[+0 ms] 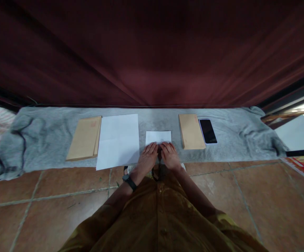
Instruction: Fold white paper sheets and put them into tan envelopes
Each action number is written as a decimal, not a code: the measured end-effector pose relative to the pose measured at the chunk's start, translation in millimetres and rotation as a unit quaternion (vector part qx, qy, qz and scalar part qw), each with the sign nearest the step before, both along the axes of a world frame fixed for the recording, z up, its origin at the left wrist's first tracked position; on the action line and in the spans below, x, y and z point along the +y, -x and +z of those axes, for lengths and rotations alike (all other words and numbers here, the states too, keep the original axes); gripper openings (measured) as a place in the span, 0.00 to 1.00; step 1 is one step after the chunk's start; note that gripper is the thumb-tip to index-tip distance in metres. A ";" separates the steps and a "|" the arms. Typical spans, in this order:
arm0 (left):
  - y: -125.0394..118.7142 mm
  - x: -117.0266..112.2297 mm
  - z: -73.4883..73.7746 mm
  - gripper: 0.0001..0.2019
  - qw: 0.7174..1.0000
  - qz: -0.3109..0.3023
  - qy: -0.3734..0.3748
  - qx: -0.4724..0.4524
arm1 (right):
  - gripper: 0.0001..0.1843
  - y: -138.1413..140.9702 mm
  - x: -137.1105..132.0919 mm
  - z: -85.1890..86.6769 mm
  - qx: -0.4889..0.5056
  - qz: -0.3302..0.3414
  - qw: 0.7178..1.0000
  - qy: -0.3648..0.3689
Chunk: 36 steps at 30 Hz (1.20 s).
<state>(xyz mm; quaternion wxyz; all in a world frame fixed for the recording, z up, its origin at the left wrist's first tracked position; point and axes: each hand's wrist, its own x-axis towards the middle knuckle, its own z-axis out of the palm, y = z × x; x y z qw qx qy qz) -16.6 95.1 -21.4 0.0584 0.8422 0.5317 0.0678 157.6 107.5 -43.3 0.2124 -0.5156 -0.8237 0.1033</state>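
My left hand (147,159) and my right hand (170,155) lie side by side, fingers stretched flat, pressing on the near part of a small folded white paper (158,136) on a grey cloth (41,136). A black band is on my left wrist. Left of the hands lies a larger white sheet (118,140), then a brown envelope (85,137). To the right lies a second brown envelope (191,131) with a black phone (208,131) beside it.
The grey cloth runs along a dark red curtain (152,52) at the back. Brown floor tiles (246,196) lie in front. White paper and a colourful printed sheet (299,134) sit at the far right with a dark rod across them.
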 end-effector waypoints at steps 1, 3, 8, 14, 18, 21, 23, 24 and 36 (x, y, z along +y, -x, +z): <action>0.9 -0.4 -0.2 0.23 1.000 0.003 0.000 0.000 | 0.20 -1.7 -0.3 -0.3 0.000 -0.002 1.000 -0.002; 2.6 -1.3 0.7 0.23 1.000 0.010 0.000 -0.002 | 0.19 -5.4 -0.4 -0.9 0.000 -0.008 1.000 -0.005; 8.6 -4.1 5.3 0.23 1.000 0.026 -0.003 -0.012 | 0.20 -14.6 -0.1 -2.5 -0.004 -0.019 1.000 -0.013; 21.3 -8.1 3.0 0.23 0.999 0.051 0.005 -0.006 | 0.21 -24.0 -3.7 -3.8 -0.001 -0.026 1.000 -0.015; 26.7 -11.4 2.8 0.24 0.998 0.067 0.007 0.001 | 0.21 -27.4 -6.7 -2.1 0.001 -0.029 0.999 -0.014; 28.0 -12.9 3.4 0.24 0.997 0.076 0.006 0.004 | 0.21 -28.9 -8.6 -1.6 -0.003 -0.027 1.000 -0.016; 27.9 -13.1 3.7 0.24 0.997 0.078 0.005 0.007 | 0.21 -29.9 -9.7 -2.7 -0.006 -0.031 0.999 -0.019; 27.6 -13.0 3.9 0.24 0.997 0.079 0.003 0.009 | 0.21 -30.5 -10.1 -3.6 -0.007 -0.033 0.999 -0.020; -1.4 -9.0 6.5 0.24 0.999 0.037 -0.002 -0.028 | 0.22 -31.5 -11.6 -4.6 -0.007 -0.030 0.999 -0.019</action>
